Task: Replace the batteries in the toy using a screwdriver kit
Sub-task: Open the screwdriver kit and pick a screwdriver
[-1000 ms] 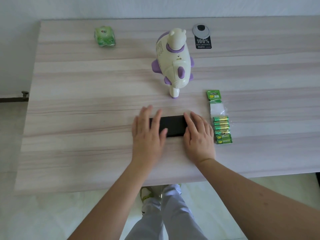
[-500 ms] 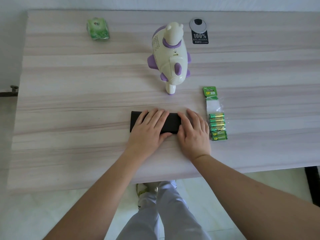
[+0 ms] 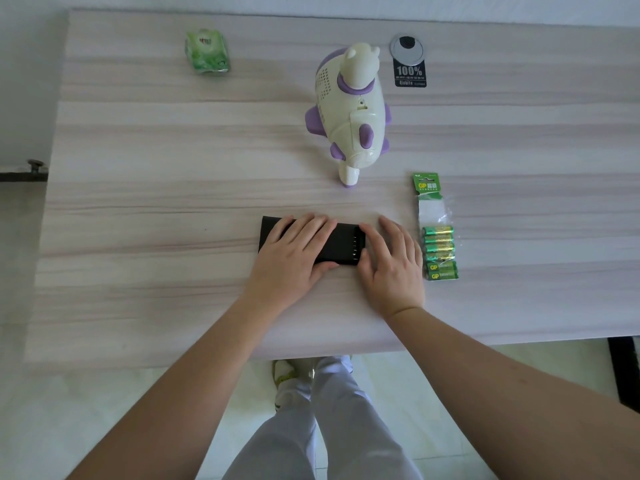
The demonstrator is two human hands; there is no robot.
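Note:
A black screwdriver kit case [image 3: 341, 244] lies flat near the table's front edge. My left hand [image 3: 294, 258] rests on its left half, fingers straight across the top and thumb along the near edge. My right hand [image 3: 391, 265] lies flat at the case's right end, where a row of small pale marks shows. The white and purple toy [image 3: 349, 112] lies on its side further back. A green pack of batteries [image 3: 440, 251] sits just right of my right hand.
The wooden table [image 3: 156, 202] also holds a green tissue pack [image 3: 207, 51] at the back left. A round silver cable grommet [image 3: 407, 48] with a black label [image 3: 410, 76] is behind the toy. My legs show below the table edge.
My left hand has slid from the case's left end onto its top, so the left end now shows. The row of pale marks has appeared at the right end.

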